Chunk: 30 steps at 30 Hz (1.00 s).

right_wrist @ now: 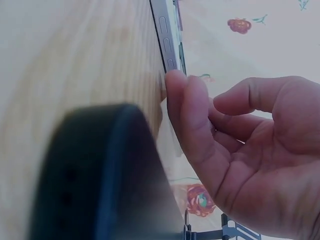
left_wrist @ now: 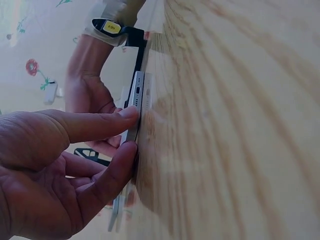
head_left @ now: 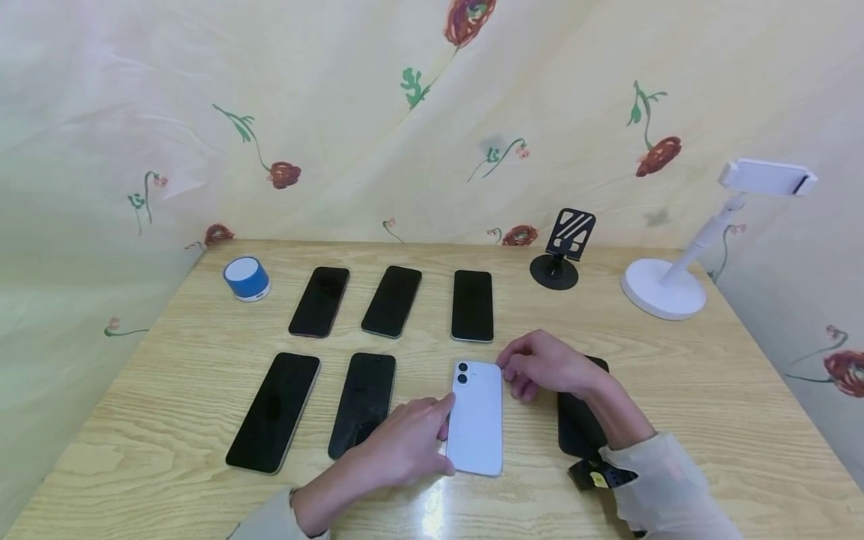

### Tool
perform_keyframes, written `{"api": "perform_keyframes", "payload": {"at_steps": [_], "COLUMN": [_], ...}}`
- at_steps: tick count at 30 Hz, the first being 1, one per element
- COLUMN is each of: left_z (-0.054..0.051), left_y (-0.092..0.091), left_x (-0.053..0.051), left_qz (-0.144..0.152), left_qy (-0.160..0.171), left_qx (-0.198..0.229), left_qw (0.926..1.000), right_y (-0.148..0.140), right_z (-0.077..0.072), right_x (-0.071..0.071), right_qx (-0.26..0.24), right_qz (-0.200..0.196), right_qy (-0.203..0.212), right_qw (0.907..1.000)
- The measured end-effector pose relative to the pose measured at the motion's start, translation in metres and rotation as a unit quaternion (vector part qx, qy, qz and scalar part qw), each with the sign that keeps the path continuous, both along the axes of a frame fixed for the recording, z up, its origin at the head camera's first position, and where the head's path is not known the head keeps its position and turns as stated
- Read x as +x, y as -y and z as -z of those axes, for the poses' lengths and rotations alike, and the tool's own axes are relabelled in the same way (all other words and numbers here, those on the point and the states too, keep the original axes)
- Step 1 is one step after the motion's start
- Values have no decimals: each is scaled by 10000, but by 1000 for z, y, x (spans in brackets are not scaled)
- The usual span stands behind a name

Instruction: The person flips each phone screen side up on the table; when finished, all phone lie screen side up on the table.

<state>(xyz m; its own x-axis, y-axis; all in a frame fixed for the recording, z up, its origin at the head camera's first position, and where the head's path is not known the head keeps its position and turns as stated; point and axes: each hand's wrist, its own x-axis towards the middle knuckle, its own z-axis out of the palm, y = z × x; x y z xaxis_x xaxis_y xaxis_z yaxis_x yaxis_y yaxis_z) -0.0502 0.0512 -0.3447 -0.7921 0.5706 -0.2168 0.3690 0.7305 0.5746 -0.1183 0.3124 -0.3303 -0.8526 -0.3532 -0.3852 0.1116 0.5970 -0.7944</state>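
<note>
A pale white smartphone (head_left: 475, 427) lies back up on the table, its two camera lenses at the upper left. My left hand (head_left: 412, 442) holds its left side, thumb at the lower left corner and index finger higher along the edge. In the left wrist view, the thumb and a finger of the left hand (left_wrist: 75, 165) touch the phone (left_wrist: 132, 127) near its port end. At the upper right corner, fingertips of my right hand (head_left: 543, 364) are against or very near the edge. The right wrist view shows the right hand (right_wrist: 240, 145) loosely bent, thumb apart from the phone (right_wrist: 166, 37).
Black-screened phones stand in two rows, including a back-row phone (head_left: 472, 306) and a front-left phone (head_left: 273, 412). Another dark phone (head_left: 580, 424) lies under my right forearm. Behind are a blue speaker (head_left: 247, 279), a black phone stand (head_left: 555, 271) and a white phone stand (head_left: 664, 289).
</note>
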Motion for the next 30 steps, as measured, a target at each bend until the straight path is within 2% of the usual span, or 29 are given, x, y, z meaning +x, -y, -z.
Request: {"api": "perform_keyframes", "payload": {"at_steps": [16, 30], "left_z": [0, -1], "left_y": [2, 2], "left_x": [0, -2], "left_qz": [15, 30], "left_qy": [117, 240], "left_qx": [-27, -57], "left_qw": [9999, 9997], "right_y": [4, -3], "right_z": [-2, 3], "right_x": [4, -2], "right_qx": [-36, -587], "right_qz": [150, 106], "right_qy": [229, 295], "right_qw": [9996, 9978]}}
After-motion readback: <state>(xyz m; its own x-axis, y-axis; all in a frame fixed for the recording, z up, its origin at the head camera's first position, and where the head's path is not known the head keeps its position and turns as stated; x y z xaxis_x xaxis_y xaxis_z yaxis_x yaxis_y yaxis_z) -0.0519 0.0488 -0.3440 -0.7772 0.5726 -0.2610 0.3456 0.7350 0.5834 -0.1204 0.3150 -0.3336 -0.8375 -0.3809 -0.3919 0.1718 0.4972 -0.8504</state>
